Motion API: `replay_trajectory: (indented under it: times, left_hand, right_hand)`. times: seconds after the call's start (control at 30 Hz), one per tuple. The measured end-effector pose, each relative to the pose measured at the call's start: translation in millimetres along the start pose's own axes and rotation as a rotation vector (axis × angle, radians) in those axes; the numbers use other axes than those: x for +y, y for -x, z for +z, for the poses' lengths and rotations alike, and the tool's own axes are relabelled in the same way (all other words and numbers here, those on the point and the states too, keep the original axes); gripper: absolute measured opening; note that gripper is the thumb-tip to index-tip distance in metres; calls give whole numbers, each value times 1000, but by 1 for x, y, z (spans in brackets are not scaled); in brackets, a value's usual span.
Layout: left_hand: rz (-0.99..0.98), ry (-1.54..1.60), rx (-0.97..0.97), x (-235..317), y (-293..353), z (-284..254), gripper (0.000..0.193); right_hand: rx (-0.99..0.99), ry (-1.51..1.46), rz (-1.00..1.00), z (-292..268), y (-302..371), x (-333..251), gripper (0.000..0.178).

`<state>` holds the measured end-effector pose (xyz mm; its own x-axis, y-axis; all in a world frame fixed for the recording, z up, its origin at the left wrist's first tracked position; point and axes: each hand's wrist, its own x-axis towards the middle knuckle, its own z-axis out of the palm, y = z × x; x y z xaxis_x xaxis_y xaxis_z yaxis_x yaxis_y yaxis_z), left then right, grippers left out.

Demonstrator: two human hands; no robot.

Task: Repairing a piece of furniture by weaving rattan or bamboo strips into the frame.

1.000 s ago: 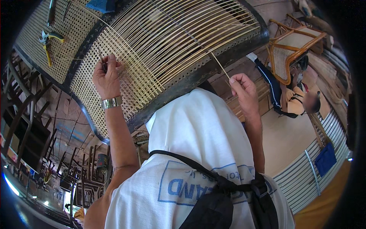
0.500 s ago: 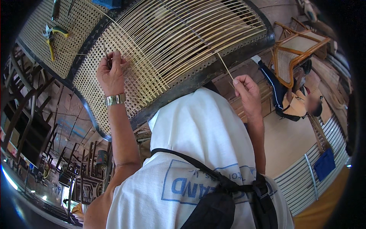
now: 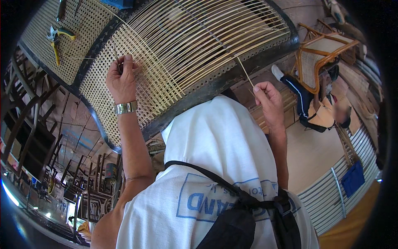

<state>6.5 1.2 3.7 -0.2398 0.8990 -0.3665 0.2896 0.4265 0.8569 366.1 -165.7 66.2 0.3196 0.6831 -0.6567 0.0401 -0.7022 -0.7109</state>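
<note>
A cane panel (image 3: 166, 72) is lying across the upper view, seemingly being woven and calling next for a steady pull, its left showing mesh (image 3: 151, 81), its right open strands (image 3: 215, 37), while the right hand (image 3: 268, 98) is pinching a loose strand (image 3: 245, 71) and the left hand (image 3: 122, 85) is gripping a thin piece (image 3: 115, 52) over the mesh.
</note>
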Motion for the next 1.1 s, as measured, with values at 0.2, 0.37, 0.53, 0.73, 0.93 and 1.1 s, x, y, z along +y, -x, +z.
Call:
replay_trajectory:
  times: [0.2, 0.37, 0.53, 0.73, 0.93, 1.1]
  left_hand:
    - [8, 15, -20, -1, 1, 0, 25]
    - [-7, -9, -18, -2, 1, -1, 26]
    - [-18, 1, -15, -4, -1, -1, 26]
    - [10, -34, -39, 0, -2, 2, 26]
    - [64, 46, -125, 10, -2, 12, 25]
    - [105, 115, -215, 22, -4, 39, 22]
  right_hand:
    - [1, -13, 11, 0, 1, 0, 12]
    - [6, -29, 12, 2, 3, 0, 12]
    - [-2, -20, 19, -1, 1, 2, 13]
    - [10, -6, -1, -3, 2, -1, 12]
    - [-2, -84, -101, -4, -3, 16, 12]
    - [-2, -53, -124, -2, -10, 33, 11]
